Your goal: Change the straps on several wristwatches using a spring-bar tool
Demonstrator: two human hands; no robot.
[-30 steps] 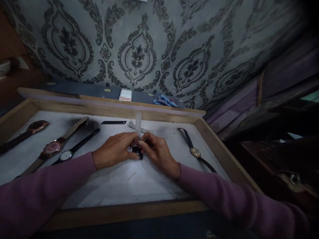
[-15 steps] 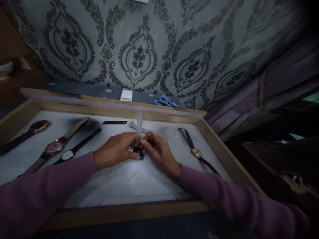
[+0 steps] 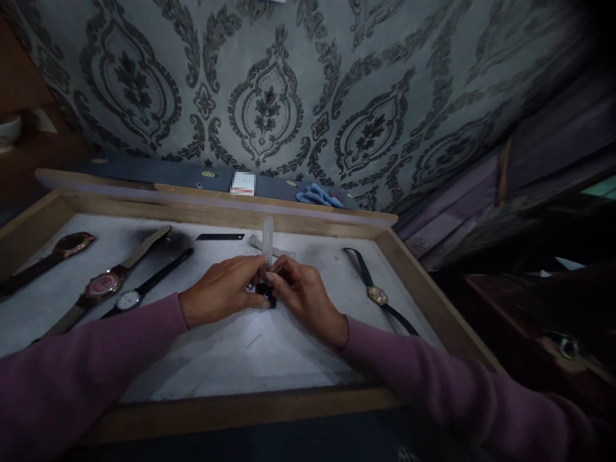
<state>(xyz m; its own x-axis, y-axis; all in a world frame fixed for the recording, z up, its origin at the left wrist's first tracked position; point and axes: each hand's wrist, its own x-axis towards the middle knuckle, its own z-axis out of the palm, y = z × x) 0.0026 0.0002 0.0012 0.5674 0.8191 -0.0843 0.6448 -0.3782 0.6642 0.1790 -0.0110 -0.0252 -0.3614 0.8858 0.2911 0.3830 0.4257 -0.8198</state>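
A watch with a dark case (image 3: 265,296) is held between my two hands at the middle of the wooden tray. Its pale, see-through strap (image 3: 268,239) with a row of holes stands up away from me. My left hand (image 3: 224,290) is closed around the case's left side, thumb along its near edge. From the right, the thumb and forefinger of my right hand (image 3: 308,294) pinch where strap and case meet; any small part between them is hidden. Behind the fingers lies a second pale strap (image 3: 260,244), partly covered.
On the left of the tray (image 3: 240,399) lie a brown-strapped watch (image 3: 74,244), a pink-faced watch (image 3: 102,284) and a white-faced watch (image 3: 129,299). A black blade (image 3: 220,237) lies behind. A gold watch (image 3: 378,295) rests right; a blue cloth (image 3: 317,195) sits beyond the rim.
My right fingertips have shifted slightly at the strap's lower end. Both hands keep their hold, and the whole view has drifted a little.
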